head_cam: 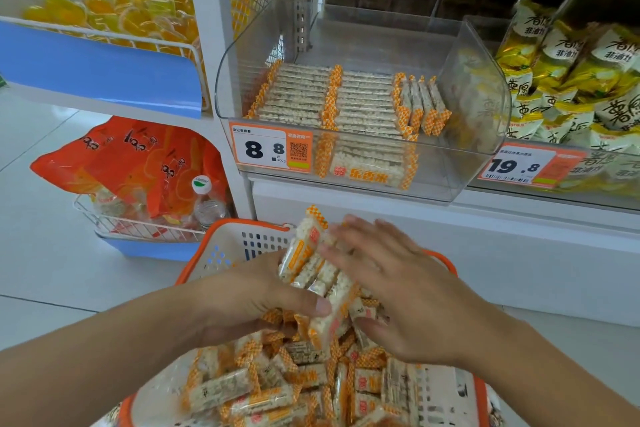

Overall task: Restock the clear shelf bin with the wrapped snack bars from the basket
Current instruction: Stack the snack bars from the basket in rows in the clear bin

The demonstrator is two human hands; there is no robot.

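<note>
Bars [317, 270] in orange-checked wrappers — a small stack of them — sit above the basket [221, 246], gripped in the left hand [256, 298] with the thumb curled over the top. The right hand [391, 284] lies against the stack's far side, fingers straight and spread. Below, the white basket with an orange rim holds a loose heap of the same bars [298, 381]. Up on the shelf, the clear bin [478, 104] carries neat rows of bars [332, 97] along its front half — an "8.8" price tag [272, 148] is stuck on its face.
</note>
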